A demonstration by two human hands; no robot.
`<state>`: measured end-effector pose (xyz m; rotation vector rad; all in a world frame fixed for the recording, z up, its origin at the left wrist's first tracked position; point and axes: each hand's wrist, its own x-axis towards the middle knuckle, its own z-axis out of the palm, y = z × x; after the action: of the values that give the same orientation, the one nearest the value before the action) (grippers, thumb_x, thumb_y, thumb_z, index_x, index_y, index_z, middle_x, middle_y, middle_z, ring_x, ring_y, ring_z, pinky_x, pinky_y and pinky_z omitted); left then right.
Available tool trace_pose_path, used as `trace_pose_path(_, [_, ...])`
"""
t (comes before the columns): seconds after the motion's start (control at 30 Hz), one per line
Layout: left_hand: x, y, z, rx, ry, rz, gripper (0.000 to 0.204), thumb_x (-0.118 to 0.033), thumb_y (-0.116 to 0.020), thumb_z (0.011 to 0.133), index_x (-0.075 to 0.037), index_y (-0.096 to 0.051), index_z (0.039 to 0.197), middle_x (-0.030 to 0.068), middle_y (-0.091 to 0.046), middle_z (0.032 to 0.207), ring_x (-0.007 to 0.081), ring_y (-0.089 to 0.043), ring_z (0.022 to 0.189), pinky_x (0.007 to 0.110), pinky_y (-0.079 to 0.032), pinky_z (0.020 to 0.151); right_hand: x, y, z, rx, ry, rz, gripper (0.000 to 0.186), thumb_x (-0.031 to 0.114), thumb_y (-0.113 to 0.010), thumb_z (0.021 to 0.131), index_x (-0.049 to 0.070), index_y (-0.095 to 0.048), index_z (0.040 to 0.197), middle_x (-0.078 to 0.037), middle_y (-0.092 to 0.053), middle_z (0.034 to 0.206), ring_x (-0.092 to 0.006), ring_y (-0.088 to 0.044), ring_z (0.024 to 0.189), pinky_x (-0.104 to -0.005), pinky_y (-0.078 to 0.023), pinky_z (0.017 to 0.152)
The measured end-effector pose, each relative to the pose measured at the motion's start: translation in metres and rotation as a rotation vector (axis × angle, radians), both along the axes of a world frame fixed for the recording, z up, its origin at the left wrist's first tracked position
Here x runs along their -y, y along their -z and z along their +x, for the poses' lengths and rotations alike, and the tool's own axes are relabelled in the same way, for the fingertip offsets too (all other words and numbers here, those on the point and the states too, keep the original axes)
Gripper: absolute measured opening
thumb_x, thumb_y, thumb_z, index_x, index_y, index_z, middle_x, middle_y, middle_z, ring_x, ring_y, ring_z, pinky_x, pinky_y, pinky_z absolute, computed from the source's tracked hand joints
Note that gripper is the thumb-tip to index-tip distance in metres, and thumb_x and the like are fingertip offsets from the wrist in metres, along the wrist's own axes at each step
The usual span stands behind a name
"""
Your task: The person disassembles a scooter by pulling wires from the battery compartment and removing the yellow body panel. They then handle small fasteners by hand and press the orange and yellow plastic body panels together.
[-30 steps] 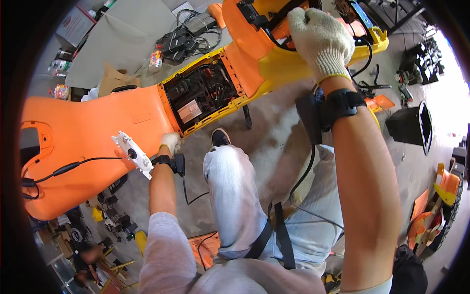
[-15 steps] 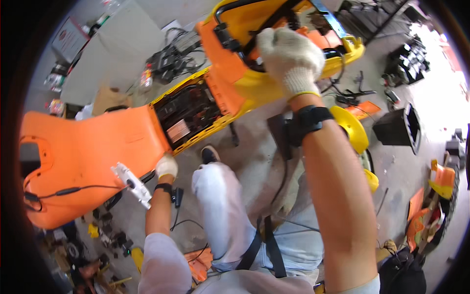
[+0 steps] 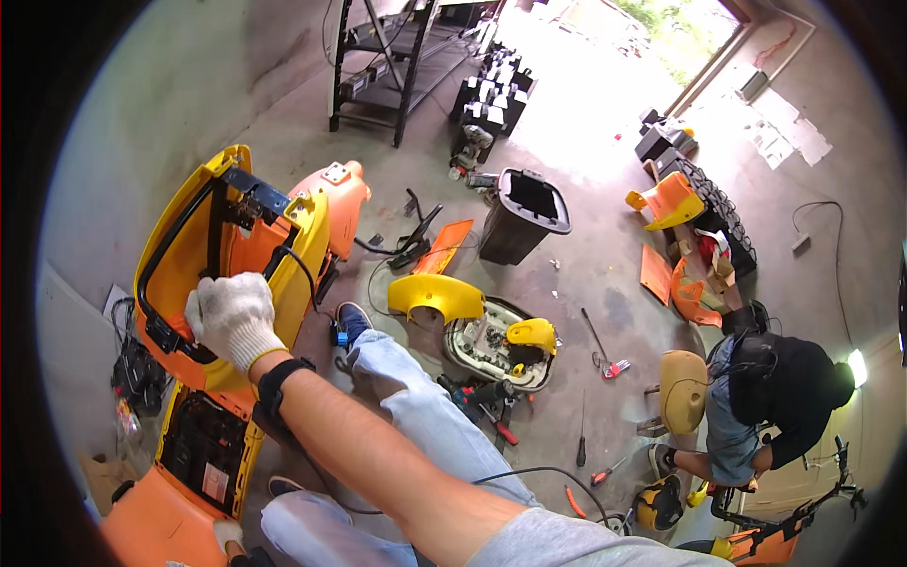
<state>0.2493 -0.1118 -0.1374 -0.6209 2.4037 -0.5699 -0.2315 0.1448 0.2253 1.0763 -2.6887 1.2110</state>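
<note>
A yellow and orange scooter body (image 3: pixel 307 222) stands at the left, its front frame open, a black bar (image 3: pixel 145 269) running round the opening. My right hand (image 3: pixel 236 317), in a white knit glove, is closed in a fist at this opening. Whatever its fingers grip is hidden behind the glove. Lower down, a yellow-edged compartment (image 3: pixel 203 444) shows dark parts and cables inside. My left hand (image 3: pixel 228 534), also gloved, rests by the orange panel (image 3: pixel 156 524) near the lower edge; its fingers are mostly out of sight.
A yellow cover (image 3: pixel 435 297) and a grey housing (image 3: pixel 463 345) lie right of my legs, near a drill (image 3: pixel 477 392) and scattered screwdrivers. A black bin (image 3: pixel 524 217) stands beyond. At the right, another person (image 3: pixel 784 397) bends over a handlebar frame (image 3: pixel 822 506). Metal shelving (image 3: pixel 406 71) stands far back.
My view has swung to the right, bringing the doorway and the other person into sight. My right hand stays closed at the scooter's front opening. The left has slipped mostly out of view.
</note>
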Motion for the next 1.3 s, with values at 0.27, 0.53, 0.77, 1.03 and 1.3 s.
trace_pose_path(0.27, [-0.04, 0.003, -0.027, -0.038, -0.217, 0.1, 0.022, -0.02, -0.048, 0.091, -0.005, -0.064, 0.087, 0.0126, -0.065, 0.076, 0.0281, -0.062, 0.061, 0.043, -0.047, 0.051, -0.003, 0.001, -0.004, -0.013, 0.052, 0.121, 0.03, 0.03, -0.053, 0.087, 0.011, -0.074, 0.076, -0.012, -0.071, 0.077, -0.0296, -0.07, 0.077, -0.0407, -0.052, 0.073])
trace_pose_path(0.53, [-0.048, -0.013, -0.03, 0.008, -0.312, 0.075, 0.025, -0.018, -0.048, 0.093, -0.009, -0.071, 0.094, 0.0107, -0.07, 0.096, 0.023, -0.068, 0.081, 0.039, -0.054, 0.064, -0.007, 0.007, -0.005, -0.007, 0.067, 0.037, 0.031, 0.033, -0.054, 0.088, 0.009, -0.071, 0.075, -0.014, -0.069, 0.071, -0.0323, -0.068, 0.072, -0.0428, -0.052, 0.072])
trace_pose_path(0.77, [-0.015, -0.002, -0.019, 0.169, 0.104, 0.061, 0.026, -0.02, -0.049, 0.093, -0.011, -0.074, 0.093, 0.0096, -0.072, 0.1, 0.0222, -0.071, 0.087, 0.039, -0.057, 0.069, -0.002, -0.001, -0.002, 0.023, 0.021, 0.069, 0.032, 0.035, -0.053, 0.089, 0.01, -0.071, 0.078, -0.012, -0.07, 0.074, -0.0316, -0.068, 0.073, -0.0421, -0.051, 0.072])
trace_pose_path(1.03, [-0.046, -0.013, -0.035, 0.181, -0.174, 0.102, 0.026, -0.022, -0.051, 0.091, -0.011, -0.075, 0.088, 0.0089, -0.074, 0.095, 0.0238, -0.072, 0.084, 0.039, -0.057, 0.067, -0.003, -0.001, -0.001, 0.027, 0.008, 0.061, 0.031, 0.034, -0.053, 0.089, 0.01, -0.071, 0.079, -0.014, -0.069, 0.073, -0.0324, -0.068, 0.074, -0.0423, -0.051, 0.073])
trace_pose_path(1.3, [-0.057, -0.027, -0.045, -0.05, -0.259, 0.027, 0.026, -0.022, -0.052, 0.09, -0.011, -0.075, 0.087, 0.0093, -0.074, 0.089, 0.0263, -0.072, 0.081, 0.04, -0.057, 0.065, -0.006, 0.007, -0.004, -0.018, 0.079, 0.0, 0.029, 0.031, -0.056, 0.088, 0.009, -0.072, 0.077, -0.014, -0.07, 0.075, -0.0324, -0.068, 0.074, -0.0431, -0.051, 0.073])
